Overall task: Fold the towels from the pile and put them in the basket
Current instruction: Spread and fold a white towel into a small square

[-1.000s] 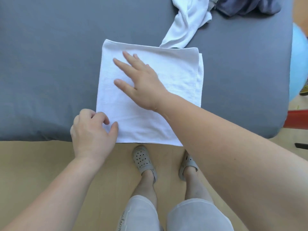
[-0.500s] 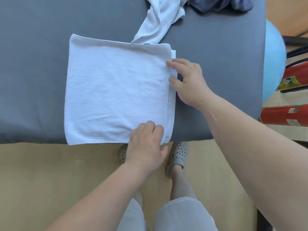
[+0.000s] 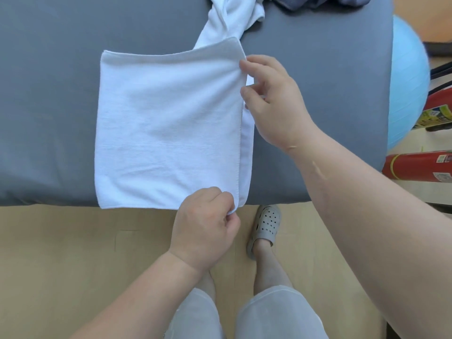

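A white towel [image 3: 168,126], folded into a rough square, lies flat on the grey padded table [image 3: 49,94], its near edge at the table's front edge. My left hand [image 3: 205,226] pinches the towel's near right corner. My right hand [image 3: 274,101] grips the far part of the right edge, which is lifted slightly off the layer below. Behind it lies the pile: a crumpled white towel [image 3: 232,18] and a dark blue cloth [image 3: 318,2] at the table's far edge. No basket is in view.
The table's right end is rounded. Beyond it sit a light blue exercise ball [image 3: 408,77] and a red fire extinguisher [image 3: 420,167] lying on the floor. My legs and a grey clog [image 3: 266,223] stand on the tan floor below the table edge.
My right hand left the towel's middle and took hold of its right edge. My left hand shifted from the near left corner to the near right corner and pinched it. The edge has lifted a little.
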Tool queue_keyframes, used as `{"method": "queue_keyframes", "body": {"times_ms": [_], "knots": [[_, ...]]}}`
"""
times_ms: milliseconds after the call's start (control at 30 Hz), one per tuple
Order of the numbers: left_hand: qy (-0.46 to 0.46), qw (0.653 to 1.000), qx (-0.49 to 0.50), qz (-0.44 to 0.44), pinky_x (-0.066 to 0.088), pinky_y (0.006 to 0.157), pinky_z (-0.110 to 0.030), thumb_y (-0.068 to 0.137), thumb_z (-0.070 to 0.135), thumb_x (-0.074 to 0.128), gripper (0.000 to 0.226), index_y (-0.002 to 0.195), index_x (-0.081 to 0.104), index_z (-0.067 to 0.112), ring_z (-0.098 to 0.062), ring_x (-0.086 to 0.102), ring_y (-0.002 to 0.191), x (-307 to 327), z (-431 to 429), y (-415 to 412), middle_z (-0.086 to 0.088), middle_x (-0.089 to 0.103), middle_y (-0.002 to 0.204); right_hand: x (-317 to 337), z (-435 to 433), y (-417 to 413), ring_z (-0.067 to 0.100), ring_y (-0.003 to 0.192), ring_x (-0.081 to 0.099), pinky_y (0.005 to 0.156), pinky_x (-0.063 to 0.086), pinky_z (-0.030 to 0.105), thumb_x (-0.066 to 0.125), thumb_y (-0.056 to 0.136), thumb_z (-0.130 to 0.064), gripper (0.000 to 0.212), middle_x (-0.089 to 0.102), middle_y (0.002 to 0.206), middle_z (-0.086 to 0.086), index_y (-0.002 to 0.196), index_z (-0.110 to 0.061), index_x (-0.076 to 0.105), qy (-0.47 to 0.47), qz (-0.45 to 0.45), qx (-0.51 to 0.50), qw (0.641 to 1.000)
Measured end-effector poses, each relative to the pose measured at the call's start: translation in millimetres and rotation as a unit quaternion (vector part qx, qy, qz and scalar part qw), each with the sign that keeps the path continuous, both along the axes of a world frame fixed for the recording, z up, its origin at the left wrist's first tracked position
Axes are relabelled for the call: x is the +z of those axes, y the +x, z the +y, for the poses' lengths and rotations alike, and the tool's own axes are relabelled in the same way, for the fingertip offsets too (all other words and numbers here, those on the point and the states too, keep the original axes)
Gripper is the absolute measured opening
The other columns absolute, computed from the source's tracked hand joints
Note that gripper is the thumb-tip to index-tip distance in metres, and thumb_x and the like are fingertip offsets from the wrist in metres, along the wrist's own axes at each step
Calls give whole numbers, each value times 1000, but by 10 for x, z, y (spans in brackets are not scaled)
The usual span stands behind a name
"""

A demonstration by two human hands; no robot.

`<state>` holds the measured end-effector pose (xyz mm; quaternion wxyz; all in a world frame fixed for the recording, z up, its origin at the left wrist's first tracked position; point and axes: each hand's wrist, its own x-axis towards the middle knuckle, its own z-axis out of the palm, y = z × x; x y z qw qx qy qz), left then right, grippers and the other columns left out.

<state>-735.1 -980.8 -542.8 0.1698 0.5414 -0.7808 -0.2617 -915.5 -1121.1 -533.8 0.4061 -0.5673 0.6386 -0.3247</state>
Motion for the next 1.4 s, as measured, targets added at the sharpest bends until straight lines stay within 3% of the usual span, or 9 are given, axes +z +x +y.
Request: {"method": "queue_keyframes", "body": {"times_ms": [200,467,633,767,933,1067,1133,1267,1400], "knots": [[47,998,-11,-28,38,50,-34,70,9,54,10,64,48,14,-23,42,57,-310,6,-192,1,41,61,-248,60,-148,19,87,68,93,55,41,54,94,-6,50,42,141,-11,143,-11,53,73,-1,-13,997],[34,998,-35,-37,32,48,-32,70,14,44,8,62,44,14,-24,37,54,-339,-23,-207,2,33,60,-246,71,-181,27,90,68,95,55,31,54,89,4,61,37,143,-14,147,-13,49,117,-51,-28,991],[-39,998,-45,6,26,49,-33,66,4,49,11,60,44,11,-22,28,54,-86,14,-231,2,29,60,-110,84,-224,7,70,60,73,47,16,52,85,8,61,43,138,-15,142,-12,54,65,-65,-79,993],[-22,998,-60,-18,21,53,-29,69,6,45,11,61,42,14,-19,25,57,-222,43,-301,5,24,65,-204,132,-249,0,62,57,75,43,8,51,84,7,62,43,141,-13,143,-11,54,79,-23,-73,994],[37,991,-99,-82,27,51,-28,61,2,67,29,63,43,18,-23,39,53,-486,32,-358,1,36,59,-337,140,-277,1,73,54,79,38,3,49,86,1,58,40,135,-18,140,-19,55,102,73,-9,992],[60,992,-90,-71,39,50,-29,79,38,54,29,63,53,14,-24,48,54,-401,58,-354,0,47,59,-329,141,-191,17,110,51,98,42,31,56,89,-19,54,35,149,-6,143,-21,49,84,204,9,975],[33,998,-46,-34,41,48,-35,86,33,55,30,64,55,11,-25,46,54,-310,1,-309,-1,47,60,-331,180,-109,29,135,36,107,30,41,57,91,-37,57,25,160,4,146,-25,46,46,347,11,937],[-59,996,39,-62,43,65,-44,87,19,56,16,93,66,7,-33,53,75,-198,-403,-10,-10,60,88,-371,215,189,33,155,1,121,3,54,42,98,-53,68,2,169,9,158,-22,27,2,417,109,902],[-5,981,81,-177,29,112,-56,97,38,42,56,146,44,11,-36,36,141,-287,-1004,305,-12,41,154,-515,141,514,30,154,-16,121,-11,59,24,101,-60,74,-12,169,6,162,-21,6,30,430,162,887]]}}
